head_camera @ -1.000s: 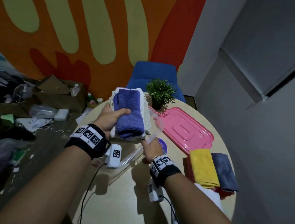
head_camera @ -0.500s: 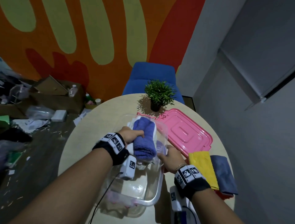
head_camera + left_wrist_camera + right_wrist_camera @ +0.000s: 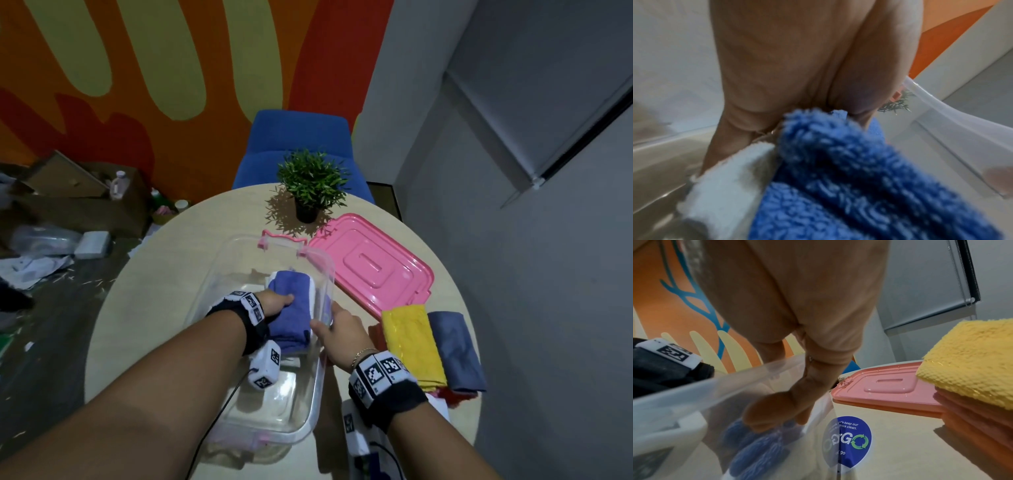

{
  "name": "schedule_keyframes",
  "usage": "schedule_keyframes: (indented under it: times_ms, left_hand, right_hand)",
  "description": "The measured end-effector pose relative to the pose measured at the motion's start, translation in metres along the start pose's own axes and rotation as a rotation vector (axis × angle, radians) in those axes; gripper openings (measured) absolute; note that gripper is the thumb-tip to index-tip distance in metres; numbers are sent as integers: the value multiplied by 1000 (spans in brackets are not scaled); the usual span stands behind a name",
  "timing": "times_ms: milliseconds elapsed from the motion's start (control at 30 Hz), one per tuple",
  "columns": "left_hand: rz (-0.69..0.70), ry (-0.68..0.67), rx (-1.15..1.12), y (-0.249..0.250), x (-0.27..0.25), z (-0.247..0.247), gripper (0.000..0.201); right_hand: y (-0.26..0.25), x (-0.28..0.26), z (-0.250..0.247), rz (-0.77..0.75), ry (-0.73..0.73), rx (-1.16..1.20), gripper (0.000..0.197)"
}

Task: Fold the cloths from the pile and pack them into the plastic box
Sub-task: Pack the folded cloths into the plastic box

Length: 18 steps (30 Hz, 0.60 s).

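A clear plastic box (image 3: 310, 428) stands on the round table. Inside it my left hand (image 3: 277, 305) grips a folded blue cloth (image 3: 298, 325) stacked on a white cloth (image 3: 312, 289), thumb on top. The left wrist view shows the blue cloth (image 3: 849, 186) and the white cloth (image 3: 725, 186) close under my palm, with the box wall (image 3: 941, 121) beside them. My right hand (image 3: 329, 322) holds the box's right rim. In the right wrist view its fingers (image 3: 777, 407) curl over the clear wall (image 3: 694, 394) into the box.
A pink lid (image 3: 370, 263) lies right of the box. A yellow cloth (image 3: 411, 346), a grey cloth (image 3: 455, 349) and red ones underneath are stacked at the table's right edge. A potted plant (image 3: 310, 185) stands at the far side, before a blue chair (image 3: 298, 137). Clutter covers the floor at left.
My left hand has lowered the blue and white cloths from above the table down into the box. The box, tilted up a second ago, now sits level, my right hand still on its rim.
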<state>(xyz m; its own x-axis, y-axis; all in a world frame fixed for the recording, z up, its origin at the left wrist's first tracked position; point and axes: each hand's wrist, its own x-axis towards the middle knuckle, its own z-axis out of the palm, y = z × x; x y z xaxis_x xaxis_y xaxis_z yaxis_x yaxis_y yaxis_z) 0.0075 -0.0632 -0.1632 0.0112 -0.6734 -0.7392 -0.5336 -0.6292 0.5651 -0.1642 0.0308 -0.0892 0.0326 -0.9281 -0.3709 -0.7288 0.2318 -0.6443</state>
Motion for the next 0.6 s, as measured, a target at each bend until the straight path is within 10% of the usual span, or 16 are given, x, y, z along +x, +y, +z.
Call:
schedule_keyframes:
  times_ms: [300, 433, 600]
  left_hand:
    - [10, 108, 120, 37, -50, 1, 42]
    - [13, 401, 52, 63, -75, 0, 77]
    - [402, 392, -87, 95, -125, 10, 19]
  right_hand:
    - [-1, -5, 0, 14, 37, 66, 40]
    - [-1, -12, -4, 22, 39, 88, 40]
    - [11, -21, -20, 34, 125, 133, 28]
